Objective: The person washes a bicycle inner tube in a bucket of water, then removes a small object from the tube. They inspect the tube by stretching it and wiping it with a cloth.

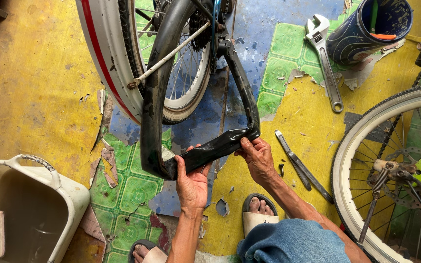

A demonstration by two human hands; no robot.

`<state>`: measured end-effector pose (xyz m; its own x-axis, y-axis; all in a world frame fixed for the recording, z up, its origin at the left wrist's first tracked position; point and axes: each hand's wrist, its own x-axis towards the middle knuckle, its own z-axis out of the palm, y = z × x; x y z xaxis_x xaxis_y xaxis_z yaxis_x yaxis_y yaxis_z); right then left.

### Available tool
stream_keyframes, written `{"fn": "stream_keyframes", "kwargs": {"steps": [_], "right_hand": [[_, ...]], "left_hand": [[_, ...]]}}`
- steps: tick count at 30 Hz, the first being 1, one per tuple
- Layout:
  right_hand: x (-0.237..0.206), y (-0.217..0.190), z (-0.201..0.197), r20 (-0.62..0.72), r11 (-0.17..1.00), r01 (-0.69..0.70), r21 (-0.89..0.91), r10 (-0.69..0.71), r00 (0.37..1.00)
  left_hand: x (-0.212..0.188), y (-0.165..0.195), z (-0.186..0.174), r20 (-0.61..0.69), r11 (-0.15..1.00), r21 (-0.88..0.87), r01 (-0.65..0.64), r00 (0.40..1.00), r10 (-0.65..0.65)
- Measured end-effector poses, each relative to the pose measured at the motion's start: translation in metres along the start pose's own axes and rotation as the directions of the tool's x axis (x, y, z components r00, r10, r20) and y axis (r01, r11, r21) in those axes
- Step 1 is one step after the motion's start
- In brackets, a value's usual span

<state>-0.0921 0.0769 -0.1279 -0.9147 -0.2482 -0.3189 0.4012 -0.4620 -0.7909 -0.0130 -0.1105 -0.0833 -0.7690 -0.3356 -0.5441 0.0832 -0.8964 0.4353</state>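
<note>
From above, the person's left hand [191, 182] and right hand [257, 158] each hold a closed grip on a limp black rubber inner tube [205, 152], stretching a flat stretch of it between them, seemingly to look it over. The tube lies near the middle of the scene, looping away into the white-walled bicycle wheel with a red stripe [118, 63] at the far side, so part of it is hidden behind spokes and frame. On the peeling yellow, green and blue floor [40, 97], a silver adjustable wrench [325, 61] and two slim metal tyre levers [300, 165] lie to the right, within reach. A dark blue bucket [361, 29] stands far right; its contents are hard to make out. A cream plastic basin [69, 195] and a second wheel [366, 160] are cut off by the edges.
</note>
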Motion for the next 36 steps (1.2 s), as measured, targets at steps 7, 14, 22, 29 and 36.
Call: {"fn": "stream_keyframes", "kwargs": {"steps": [7,14,22,29,36], "right_hand": [[-0.002,-0.025,0.024,-0.050,0.994,-0.063,0.089,0.068,0.996],[0.006,-0.028,0.038,-0.170,0.988,-0.139,0.061,0.147,0.974],[0.011,-0.012,0.021,-0.209,0.989,-0.143,0.023,0.145,0.967],[-0.006,-0.050,0.032,-0.198,0.423,-0.242,-0.873,0.147,0.969],[-0.019,-0.064,0.072,0.638,0.176,0.705,-0.687,-0.318,0.702]], "left_hand": [[0.004,-0.012,0.002,0.000,0.996,0.089,-0.032,0.999,0.032],[0.009,-0.016,0.001,0.013,0.993,0.120,-0.010,1.000,0.008],[0.003,-0.016,0.005,-0.026,0.992,0.126,-0.028,0.999,0.031],[0.004,-0.012,0.004,-0.103,0.985,0.168,0.027,0.995,-0.010],[0.001,-0.013,0.003,-0.054,0.986,0.169,-0.013,0.998,0.022]]}}
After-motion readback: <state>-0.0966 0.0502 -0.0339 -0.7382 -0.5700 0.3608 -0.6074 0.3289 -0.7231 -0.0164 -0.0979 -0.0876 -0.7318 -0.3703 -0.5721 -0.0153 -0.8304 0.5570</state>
